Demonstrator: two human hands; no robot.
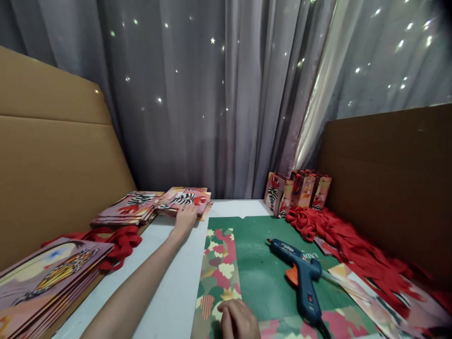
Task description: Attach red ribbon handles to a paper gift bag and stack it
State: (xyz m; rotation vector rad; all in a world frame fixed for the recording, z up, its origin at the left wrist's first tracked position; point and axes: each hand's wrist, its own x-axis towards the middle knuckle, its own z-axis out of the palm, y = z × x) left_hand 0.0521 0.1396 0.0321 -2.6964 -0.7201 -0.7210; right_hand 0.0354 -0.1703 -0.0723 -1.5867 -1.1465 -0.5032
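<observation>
Right hand (237,321) cut off below.

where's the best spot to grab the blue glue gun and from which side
Probably by the handle of the blue glue gun, the thick part that points toward the person, coming from above on the near side. The gun lies flat on the green mat, nozzle aimed away to the left, orange trigger facing left. The right hand rests nearest to it.

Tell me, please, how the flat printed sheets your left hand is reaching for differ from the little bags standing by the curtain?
The flat sheets lie stacked; the bags stand upright, folded into shape. The sheets sit left of the green mat under the left hand; the bags stand at its far right corner, beside red ribbons, untouched. Both show the same red, pink and zebra-striped print.
</observation>
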